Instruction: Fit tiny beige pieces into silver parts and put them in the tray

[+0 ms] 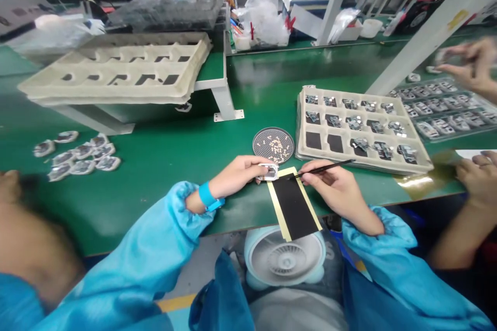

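- I judge the step in hand to be fine work between casing and sheet; my left hand (238, 175) pinches a small white casing (267, 172) between thumb and fingers, just beside the far left corner of the black sheet (297, 207).
- My right hand (334, 186) pinches a slim dark tool (330, 166), probably tweezers, its tip over the sheet's far end; from here I cannot tell whether the tip touches or grips anything.
- As I judge it, any move from this pose calls for a light, steady pinch on the tool and a firm left hold; the sheet overhangs the near edge of the green bench (155, 145), so a careless drag could shift it.
- The sheet looks matt and flat, on pale yellow backing (276, 206) that shows as strips along its long sides; the casing is a rounded frame with a glossy look.
- Just beyond the hands sits a round dark dish (261, 144), its surface perforated, with tiny pale pieces (276, 146) scattered in it.
- To the right, a cream moulded tray (411, 165) has squarish pockets, many holding shiny, irregular parts (354, 123); to the left, rounded white-rimmed casings (83, 151) lie loosely grouped; at far right, a co-worker's hand (479, 64) is blurred.
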Tool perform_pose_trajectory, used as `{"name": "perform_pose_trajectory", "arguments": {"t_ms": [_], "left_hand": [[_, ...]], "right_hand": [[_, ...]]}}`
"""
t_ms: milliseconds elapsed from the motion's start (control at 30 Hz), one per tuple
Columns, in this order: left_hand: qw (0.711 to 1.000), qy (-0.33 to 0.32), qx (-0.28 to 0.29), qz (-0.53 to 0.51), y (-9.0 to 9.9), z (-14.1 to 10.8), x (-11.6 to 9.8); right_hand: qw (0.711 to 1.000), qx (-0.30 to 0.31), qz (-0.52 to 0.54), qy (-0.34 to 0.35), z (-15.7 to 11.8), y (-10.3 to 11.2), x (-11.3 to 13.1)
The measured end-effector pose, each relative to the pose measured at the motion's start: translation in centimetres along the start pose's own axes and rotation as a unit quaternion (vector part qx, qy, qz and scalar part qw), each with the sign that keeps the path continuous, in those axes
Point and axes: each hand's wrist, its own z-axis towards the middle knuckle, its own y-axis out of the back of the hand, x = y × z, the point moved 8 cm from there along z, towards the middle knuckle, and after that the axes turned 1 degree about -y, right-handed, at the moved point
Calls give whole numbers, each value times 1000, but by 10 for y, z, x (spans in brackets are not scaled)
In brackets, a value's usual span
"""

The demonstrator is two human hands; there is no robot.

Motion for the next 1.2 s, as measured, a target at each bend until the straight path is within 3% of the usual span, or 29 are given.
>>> {"name": "perform_pose_trajectory", "arguments": {"t_ms": [200,333,633,967,1100,1200], "left_hand": [[1000,-22,-19,-7,8,-5,3],[994,-59,8,89,5,-7,3],[942,-121,-40,312,-6,-16,-6],[942,-129,-37,307,-6,-16,-5],[944,-109,-77,303,-4,-14,-4],[941,-100,-96,310,-3,-13,-3]], "right_hand": [[997,62,46,-20,21,-34,-1],[995,65,62,-39,25,-45,-15],[996,55,47,-55,25,-45,-18],[996,47,59,-43,24,-44,-19],[995,33,86,-37,20,-40,-15],[996,-1,85,17,17,-32,-4]]}}
